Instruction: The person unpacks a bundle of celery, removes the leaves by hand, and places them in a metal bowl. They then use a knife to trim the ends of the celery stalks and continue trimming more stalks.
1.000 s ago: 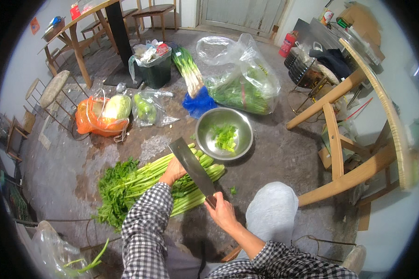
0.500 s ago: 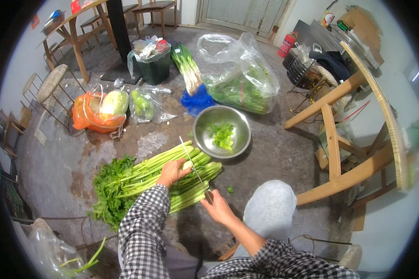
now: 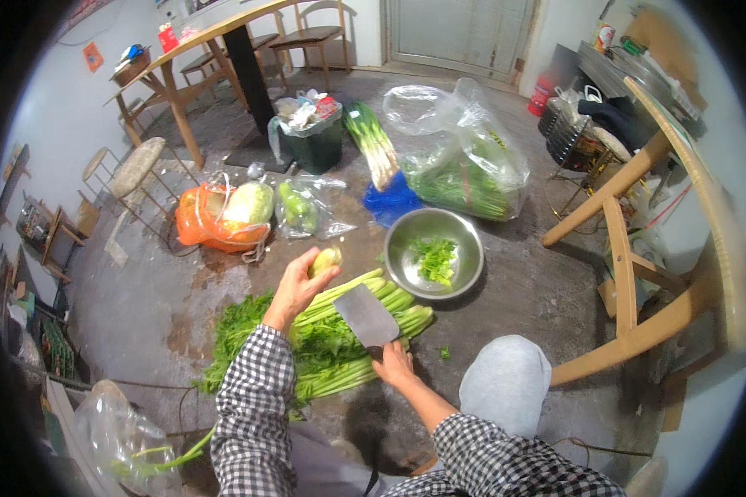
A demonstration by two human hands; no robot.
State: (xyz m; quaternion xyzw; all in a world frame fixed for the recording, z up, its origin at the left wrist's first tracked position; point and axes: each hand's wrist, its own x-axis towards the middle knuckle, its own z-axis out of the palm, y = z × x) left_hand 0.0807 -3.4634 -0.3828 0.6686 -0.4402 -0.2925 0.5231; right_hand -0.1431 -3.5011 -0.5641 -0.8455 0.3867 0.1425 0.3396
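My left hand (image 3: pixel 292 287) is raised above the celery and closed around a pale yellow-green celery butt (image 3: pixel 326 262). In my right hand (image 3: pixel 396 366) is a cleaver (image 3: pixel 366 316), gripped by its handle, its broad blade lying flat over the stalks. Below both hands a pile of celery (image 3: pixel 331 383) rests on the floor, leaves to the left and pale stalk ends to the right. Just beyond those ends stands a steel bowl (image 3: pixel 397 263) with some green celery leaves (image 3: pixel 435 259) inside.
Beyond the bowl lie a clear bag of greens (image 3: pixel 481 186), scallions (image 3: pixel 373 149) in blue plastic, a bag of green peppers (image 3: pixel 298 209) and an orange bag (image 3: pixel 201 219) with cabbage. A bin (image 3: pixel 317 149) stands behind. Wooden table legs (image 3: pixel 620 265) rise at right.
My left hand has lifted off the stalks with the celery butt in it. The cleaver has turned from edge-on to flat. The whole view has shifted, moving the scene rightward and down.
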